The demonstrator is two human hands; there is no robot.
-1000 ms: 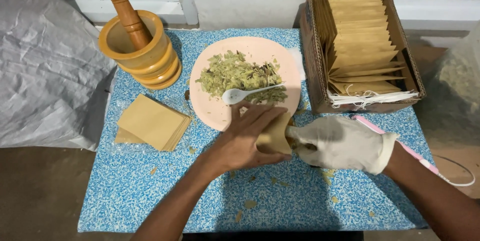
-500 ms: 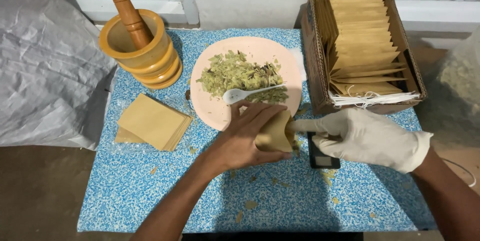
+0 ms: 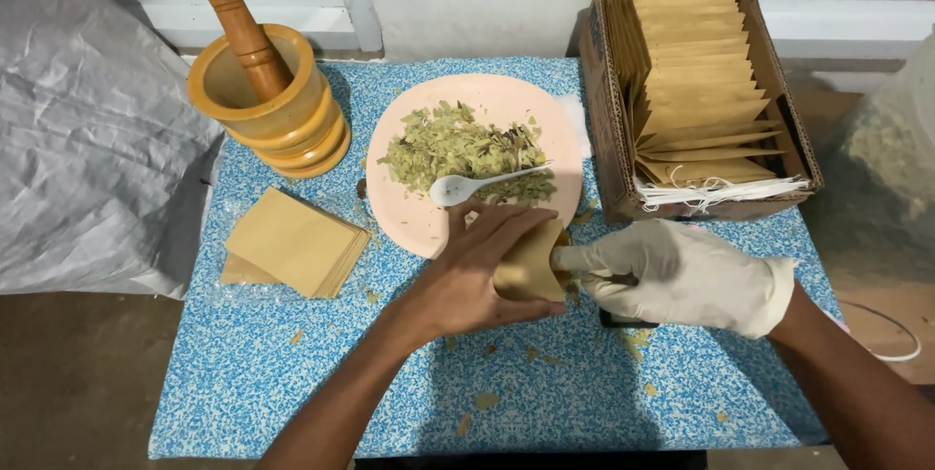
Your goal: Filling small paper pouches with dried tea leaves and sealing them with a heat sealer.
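Head view: the bare left hand (image 3: pixel 477 270) grips a small brown paper bag (image 3: pixel 531 265) near the pink plate (image 3: pixel 429 222). Gloved right hand (image 3: pixel 672 273) pokes a finger at the bag's mouth, loosely curled. Pressing harder could tear the paper and scatter leaves (image 3: pixel 458 144) on the blue table (image 3: pixel 292 373).

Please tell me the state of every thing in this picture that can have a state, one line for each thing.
small paper bag: held by left hand, mouth facing right.
right hand: gloved, forefinger at the bag's mouth.
pink plate: holds crushed dried leaves.
white spoon: lying on the plate, bowl empty.
mortar: upright, pestle leaning inside.
cardboard box: open, full of paper bags.
flat bags: stacked on the table.
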